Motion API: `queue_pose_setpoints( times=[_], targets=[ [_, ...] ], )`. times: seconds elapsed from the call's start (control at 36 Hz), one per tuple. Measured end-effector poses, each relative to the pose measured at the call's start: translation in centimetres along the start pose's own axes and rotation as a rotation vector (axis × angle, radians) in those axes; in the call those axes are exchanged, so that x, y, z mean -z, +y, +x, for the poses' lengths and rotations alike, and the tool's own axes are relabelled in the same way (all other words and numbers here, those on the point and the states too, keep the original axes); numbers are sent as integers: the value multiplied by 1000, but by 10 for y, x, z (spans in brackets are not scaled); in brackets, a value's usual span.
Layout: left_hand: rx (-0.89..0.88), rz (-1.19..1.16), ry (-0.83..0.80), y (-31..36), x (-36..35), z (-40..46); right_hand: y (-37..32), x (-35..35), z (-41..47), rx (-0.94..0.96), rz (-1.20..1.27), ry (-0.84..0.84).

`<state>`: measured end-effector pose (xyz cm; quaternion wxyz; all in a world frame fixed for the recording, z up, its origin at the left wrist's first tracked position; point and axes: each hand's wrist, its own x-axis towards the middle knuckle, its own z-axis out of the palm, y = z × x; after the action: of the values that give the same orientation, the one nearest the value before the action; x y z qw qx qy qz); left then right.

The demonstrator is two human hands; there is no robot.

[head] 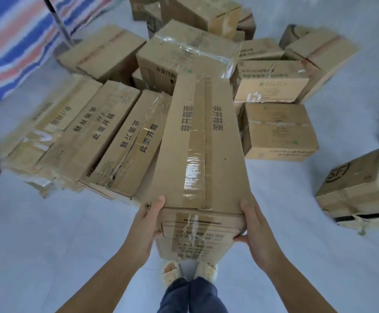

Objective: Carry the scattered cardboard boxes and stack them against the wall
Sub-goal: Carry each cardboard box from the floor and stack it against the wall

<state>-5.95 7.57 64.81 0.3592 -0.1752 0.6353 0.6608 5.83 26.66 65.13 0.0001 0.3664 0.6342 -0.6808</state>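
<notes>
Cardboard fills the head view: a long box [198, 152] sealed with brown and clear tape is held out in front of the person, its near end at the hands and its far end reaching over the pile of boxes [89, 132] lying side by side on the pale floor [48, 245]. The left hand [146, 224] grips the near left corner, thumb on the top edge and fingers curled underneath. The right hand [255, 224] does the same at the near right corner, thumb on the top edge, fingers wrapped under the end face. Both hands are closed on the one box and nothing else.

Stiff walls and taped seams suggest the box will keep its shape when carried, though its length puts most of it well beyond the grip, so it will probably want to tip forward. Taking hold further along the sides, or under the base, would likely balance it better. Glossy tape could be slippery; the bare cardboard offers surer purchase. Its weight cannot be told. More boxes [279, 129] sit scattered to the right, and a striped tarp [14, 37] lies at upper left.
</notes>
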Motion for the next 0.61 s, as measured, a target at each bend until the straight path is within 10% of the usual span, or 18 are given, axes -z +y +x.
queue_pose_setpoints(
  times=[0.61],
  targets=[
    [-259, -203, 115, -7, -66, -132, -85, 77, -52, 252, -145, -180]
  ],
)
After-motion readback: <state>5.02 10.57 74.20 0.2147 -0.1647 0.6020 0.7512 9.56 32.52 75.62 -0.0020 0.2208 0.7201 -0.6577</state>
